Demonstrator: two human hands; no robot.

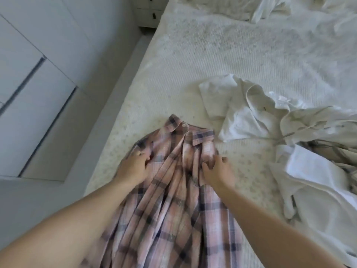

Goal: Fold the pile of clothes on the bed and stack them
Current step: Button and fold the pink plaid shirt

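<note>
The plaid shirt (173, 200) lies nearest, bunched in long pleats on the near left part of the bed (222, 60), its hem running off the near edge of view. The left hand (133, 167) grips the cloth at the shirt's left shoulder, fingers curled into the fabric. The right hand (218, 171) pinches a fold at the right shoulder, fingers bent round it. The shirt's long axis runs near to far, tilted slightly left; the collar (190, 132) points to the far side. A white shirt (241, 113) lies crumpled just right of the collar, apart from it, and joins a pile of pale clothes (318, 161) on the right. A white cupboard (29, 84) stands left of the bed. Judgement: the step in hand is spreading the plaid shirt flat before folding. To do it well, the hands should draw the shoulders apart evenly, pull out the pleats, and keep the collar square to the bed edge, clear of the white shirt.
</note>
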